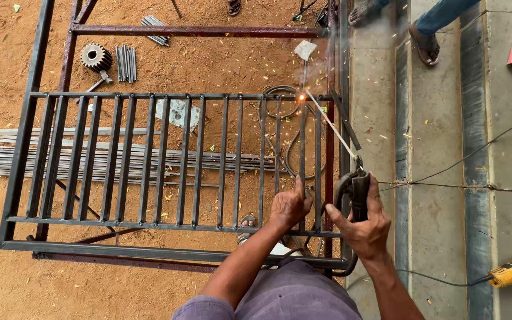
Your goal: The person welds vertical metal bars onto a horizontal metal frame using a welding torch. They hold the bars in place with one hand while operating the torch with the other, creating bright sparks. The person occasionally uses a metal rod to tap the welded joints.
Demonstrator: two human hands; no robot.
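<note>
While most bars already sit in the grille point(149, 160), the right hand point(360, 225), fingers clamped on the holder point(358, 192), sparks its rod point(330, 121) at the grille's top rail as the left hand point(288, 204) pinches a bar point(302, 160).

Open-air welding yard: steel grille point(167, 160), bar stock point(7, 151), dirt floor point(220, 65)
</note>
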